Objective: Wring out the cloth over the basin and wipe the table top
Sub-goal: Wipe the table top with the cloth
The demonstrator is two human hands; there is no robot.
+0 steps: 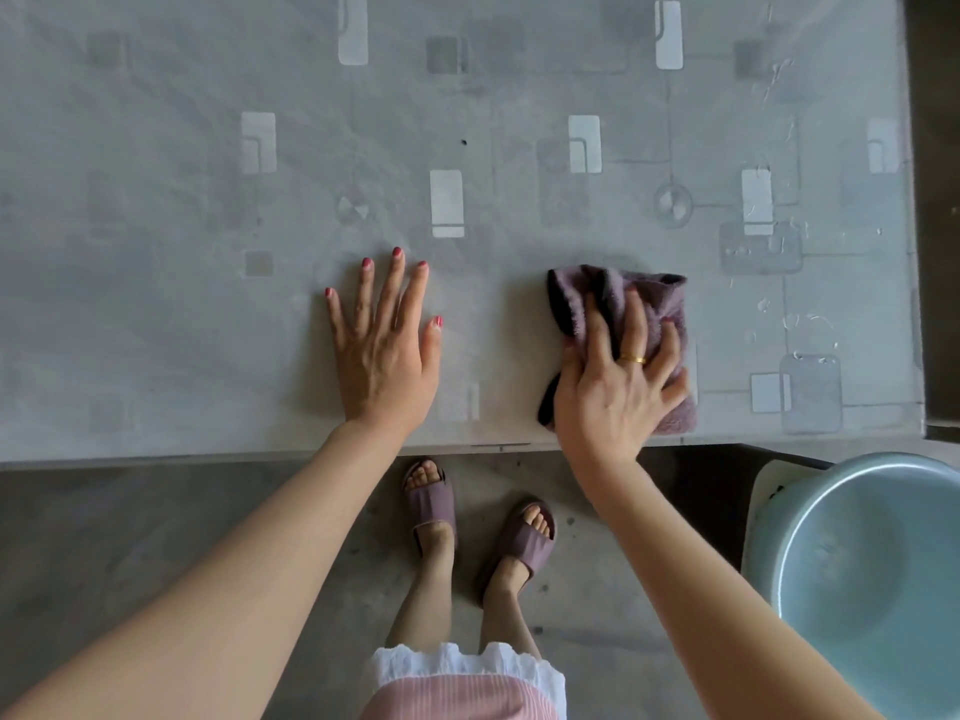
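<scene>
Head view, looking straight down. The counter (156,148) fills the upper two thirds of the frame; its grey covering is printed with pale rectangles and thin lines. Its near edge runs across the frame just below centre.

Left hand (382,345): centre of frame, palm down, flat on the counter, fingers straight and spread, holding nothing. Nails painted red.

Right hand (621,376): right of centre, on top of the cloth (649,298). Fingers bent over the fabric and bunching it; thumb side toward the frame centre. A gold ring (632,360) sits on one finger. Whether the fingertips tuck under a fold or only press down cannot be told, since the fabric hides them.

Cloth: mauve terry with a dark edge, crumpled, lying on the counter close to its near edge, well apart from the left hand. Part of it sticks out above the fingers toward the frame top, and part below the palm at the right.

To the right of the cloth, the counter surface shows streaks and small droplets, probably water.

Basin (810,511): pale blue, round, lower right of the frame, standing lower than the counter and beside its near right corner. Interior looks bare, though the frame cuts it off.

Lower centre: the person's feet in mauve slippers (519,543) on a grey floor (130,537).
</scene>
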